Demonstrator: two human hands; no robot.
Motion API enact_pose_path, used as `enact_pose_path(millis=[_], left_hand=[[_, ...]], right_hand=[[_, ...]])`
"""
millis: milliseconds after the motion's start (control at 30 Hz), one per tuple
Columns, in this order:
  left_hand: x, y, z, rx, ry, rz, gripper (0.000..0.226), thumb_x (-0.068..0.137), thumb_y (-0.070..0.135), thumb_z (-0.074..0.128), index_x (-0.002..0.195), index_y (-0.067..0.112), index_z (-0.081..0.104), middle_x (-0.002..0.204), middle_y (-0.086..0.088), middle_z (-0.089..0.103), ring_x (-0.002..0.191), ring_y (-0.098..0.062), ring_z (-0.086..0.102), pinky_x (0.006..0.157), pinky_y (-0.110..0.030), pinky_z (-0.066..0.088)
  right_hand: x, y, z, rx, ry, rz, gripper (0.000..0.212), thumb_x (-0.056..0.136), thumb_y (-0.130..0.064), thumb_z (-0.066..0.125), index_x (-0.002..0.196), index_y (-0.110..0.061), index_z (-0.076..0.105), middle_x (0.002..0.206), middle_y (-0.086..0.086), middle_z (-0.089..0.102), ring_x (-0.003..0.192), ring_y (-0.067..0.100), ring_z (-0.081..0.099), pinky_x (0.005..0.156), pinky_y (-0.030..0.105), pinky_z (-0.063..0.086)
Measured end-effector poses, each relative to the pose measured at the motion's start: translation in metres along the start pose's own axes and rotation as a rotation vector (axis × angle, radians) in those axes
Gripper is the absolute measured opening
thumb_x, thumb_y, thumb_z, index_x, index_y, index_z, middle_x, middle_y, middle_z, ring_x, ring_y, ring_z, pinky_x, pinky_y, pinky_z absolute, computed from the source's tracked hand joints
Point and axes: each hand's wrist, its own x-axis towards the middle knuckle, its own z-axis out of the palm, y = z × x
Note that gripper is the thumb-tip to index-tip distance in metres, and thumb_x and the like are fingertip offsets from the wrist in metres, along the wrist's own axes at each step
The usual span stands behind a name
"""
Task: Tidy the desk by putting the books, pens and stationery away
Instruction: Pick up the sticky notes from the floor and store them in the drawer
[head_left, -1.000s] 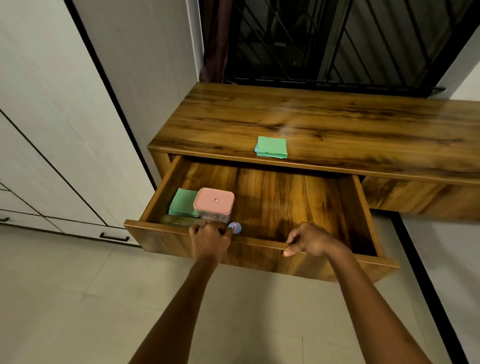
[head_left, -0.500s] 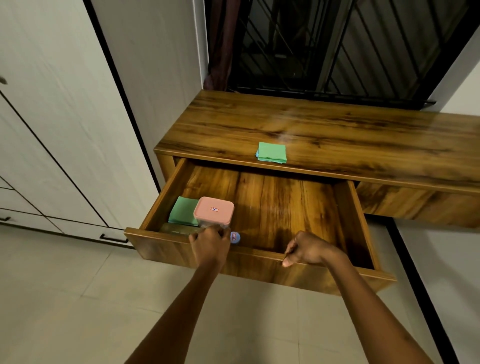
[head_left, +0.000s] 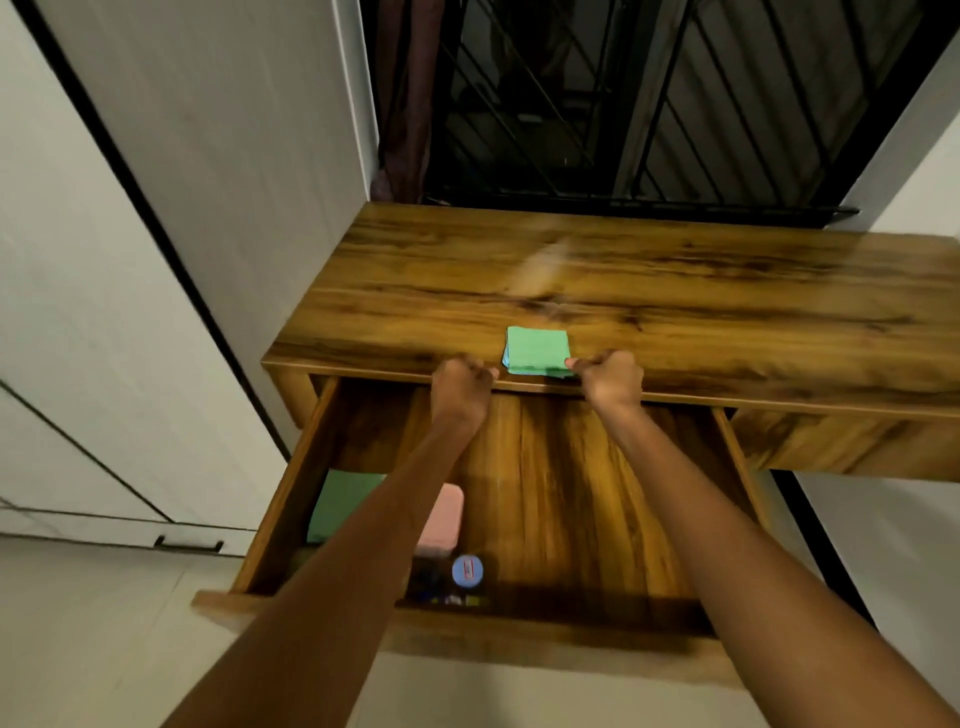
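Note:
A green stack of paper notes (head_left: 535, 348) lies on the wooden desk top (head_left: 675, 291), close to its front edge. My right hand (head_left: 609, 378) is curled at the stack's front right corner, with thumb and finger pinching it. Just left of the stack, my left hand (head_left: 461, 382) is curled in a fist over the desk's edge, a small gap apart from the paper. Below, the open drawer (head_left: 571, 493) holds a green pad (head_left: 337, 499), a pink-lidded box (head_left: 445, 519) and a small blue round item (head_left: 467, 570), all partly hidden by my left forearm.
Small dark items lie against the drawer's front wall (head_left: 519, 639). White cupboard doors (head_left: 104, 312) stand to the left, and a dark window grille (head_left: 649, 104) rises behind the desk. A second shut drawer front (head_left: 857, 441) sits at the right.
Both hands left the drawer's front wall and rose to the desk top, arriving on either side of the green stack. The view moved closer and higher over the drawer.

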Motion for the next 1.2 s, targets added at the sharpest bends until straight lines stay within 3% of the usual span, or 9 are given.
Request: enact_pose_path(millis=[133, 300, 467, 600, 767, 933, 1100, 1200], left_hand=[[0.046, 0.009, 0.015, 0.060, -0.067, -0.040, 0.041, 0.081, 0.015, 0.072, 0.117, -0.001, 0.060, 0.117, -0.014, 0.064, 0.111, -0.027, 0.059, 0.093, -0.035, 0.049], [0.083, 0.014, 0.033, 0.055, -0.174, -0.130, 0.036, 0.086, 0.019, 0.067, 0.113, -0.005, 0.060, 0.118, -0.014, 0.063, 0.108, -0.028, 0.060, 0.084, -0.034, 0.047], [0.097, 0.012, 0.044, 0.106, -0.291, -0.224, 0.039, 0.092, 0.021, 0.058, 0.123, -0.002, 0.056, 0.124, -0.018, 0.061, 0.113, -0.032, 0.060, 0.091, -0.036, 0.049], [0.103, 0.014, 0.048, 0.211, -0.293, -0.193, 0.032, 0.092, 0.017, 0.059, 0.117, -0.002, 0.060, 0.119, -0.019, 0.064, 0.107, -0.031, 0.063, 0.084, -0.034, 0.052], [0.105, 0.011, 0.051, 0.333, -0.248, -0.173, 0.033, 0.093, 0.015, 0.057, 0.123, 0.000, 0.056, 0.129, -0.017, 0.058, 0.118, -0.030, 0.056, 0.091, -0.033, 0.048], [0.103, 0.003, 0.055, 0.192, -0.213, -0.235, 0.030, 0.092, 0.011, 0.058, 0.119, -0.002, 0.060, 0.124, -0.018, 0.061, 0.115, -0.031, 0.059, 0.095, -0.038, 0.051], [0.107, -0.006, 0.050, 0.047, -0.190, -0.322, 0.026, 0.092, 0.011, 0.058, 0.115, -0.001, 0.063, 0.117, -0.017, 0.065, 0.107, -0.028, 0.064, 0.085, -0.032, 0.054], [0.105, -0.007, 0.047, -0.001, -0.169, -0.360, 0.028, 0.089, 0.012, 0.063, 0.114, -0.002, 0.064, 0.118, -0.018, 0.065, 0.110, -0.030, 0.062, 0.092, -0.037, 0.053]], right_hand=[[0.032, -0.018, 0.032, -0.141, 0.063, 0.022, 0.040, 0.083, -0.034, 0.070, 0.108, -0.002, 0.067, 0.115, 0.017, 0.067, 0.107, 0.033, 0.062, 0.085, 0.036, 0.050], [0.050, -0.024, 0.059, -0.392, 0.047, 0.069, 0.042, 0.086, -0.035, 0.062, 0.121, -0.012, 0.059, 0.125, 0.013, 0.061, 0.113, 0.032, 0.058, 0.094, 0.040, 0.050], [0.057, -0.020, 0.070, -0.495, 0.056, 0.087, 0.045, 0.089, -0.029, 0.061, 0.128, -0.008, 0.050, 0.132, 0.018, 0.052, 0.121, 0.035, 0.050, 0.097, 0.039, 0.046], [0.058, -0.023, 0.076, -0.467, 0.040, 0.155, 0.046, 0.090, -0.027, 0.059, 0.130, -0.009, 0.046, 0.135, 0.018, 0.047, 0.123, 0.036, 0.046, 0.096, 0.039, 0.045], [0.060, -0.015, 0.077, -0.324, 0.085, 0.243, 0.051, 0.084, -0.024, 0.068, 0.128, -0.008, 0.050, 0.132, 0.017, 0.052, 0.120, 0.036, 0.050, 0.097, 0.039, 0.047], [0.067, -0.013, 0.071, -0.070, 0.086, 0.332, 0.044, 0.085, -0.019, 0.066, 0.124, -0.004, 0.052, 0.129, 0.018, 0.057, 0.117, 0.034, 0.057, 0.097, 0.039, 0.049], [0.073, -0.012, 0.069, 0.061, 0.021, 0.397, 0.051, 0.078, -0.019, 0.077, 0.121, -0.002, 0.056, 0.125, 0.015, 0.061, 0.113, 0.029, 0.060, 0.087, 0.031, 0.049], [0.070, -0.010, 0.074, 0.117, 0.017, 0.400, 0.057, 0.069, -0.020, 0.083, 0.119, -0.005, 0.058, 0.124, 0.014, 0.063, 0.113, 0.030, 0.060, 0.096, 0.036, 0.050]])
